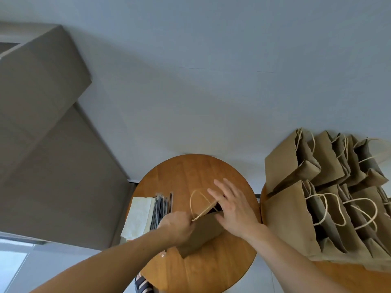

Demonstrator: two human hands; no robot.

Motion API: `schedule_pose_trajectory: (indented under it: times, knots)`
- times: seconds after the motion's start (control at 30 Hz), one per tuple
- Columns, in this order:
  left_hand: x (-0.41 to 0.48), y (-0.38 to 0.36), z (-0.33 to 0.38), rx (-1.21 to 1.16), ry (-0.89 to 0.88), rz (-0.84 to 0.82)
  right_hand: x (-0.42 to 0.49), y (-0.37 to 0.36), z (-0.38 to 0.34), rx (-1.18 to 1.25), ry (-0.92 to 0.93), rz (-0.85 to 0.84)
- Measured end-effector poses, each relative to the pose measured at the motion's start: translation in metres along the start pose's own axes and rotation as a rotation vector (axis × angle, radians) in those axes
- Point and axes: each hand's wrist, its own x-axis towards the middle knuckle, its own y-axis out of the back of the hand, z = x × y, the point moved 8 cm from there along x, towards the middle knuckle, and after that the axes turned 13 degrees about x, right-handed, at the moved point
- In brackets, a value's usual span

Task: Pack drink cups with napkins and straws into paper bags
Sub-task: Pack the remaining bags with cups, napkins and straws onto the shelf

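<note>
Pretty soft, even daylight, bluish cast on the wall (211, 60). Heavy wide-angle warping at the edges, slight blur overall, faint shadows, no glare.

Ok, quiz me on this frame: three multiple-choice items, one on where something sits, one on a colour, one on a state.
1. Where do the white paper napkins lie on the round wooden table?
A. at its left edge, beside the dark wrapped straws
B. at its right edge
C. under the standing bags

2. What colour are the bags grouped on the second table to the right?
A. white
B. brown
C. black

3. What state is the bag under the hands in?
A. standing, filled
B. torn in two
C. lying on the table, mouth being opened

Answers:
1 A: the white paper napkins lie left of the dark wrapped straws near the round wooden table's left rim.
2 B: the standing bags are brown kraft paper.
3 C: the brown paper bag lies flat, left hand gripping its edge, right hand spread at its mouth.
</note>
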Motion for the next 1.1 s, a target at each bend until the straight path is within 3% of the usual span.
schedule_pose_trajectory:
  times: [0.1, 0.3, 0.43, 0.53, 0.6, 0.63, 0.83, 1.1]
  knots:
    - [0.006, 0.009, 0.000, 0.023, -0.091, -0.031, 0.004, -0.013, 0.011, -0.023, -0.002, -0.122]
    - [0.009, 0.013, -0.002, -0.015, -0.032, 0.142, 0.001, -0.015, 0.017, 0.056, -0.053, -0.052]
    - [0.014, 0.010, -0.002, 0.036, 0.003, 0.182, -0.003, -0.014, 0.029, 0.291, -0.133, -0.067]
    - [0.021, 0.009, -0.014, 0.001, 0.028, 0.149, -0.014, 0.005, 0.066, 0.535, -0.260, 0.169]
    - [0.025, 0.010, -0.019, -0.009, 0.034, 0.138, -0.029, 0.015, 0.102, 0.501, -0.380, 0.342]
    - [0.027, 0.010, -0.020, -0.009, 0.025, 0.137, -0.037, 0.012, 0.121, 0.441, -0.459, 0.345]
    - [0.032, 0.005, -0.014, -0.029, -0.019, 0.151, -0.074, -0.072, 0.197, 0.162, -0.776, -0.113]
    - [0.027, 0.004, -0.015, -0.117, -0.013, 0.200, -0.059, -0.121, 0.220, 0.111, -0.904, -0.196]
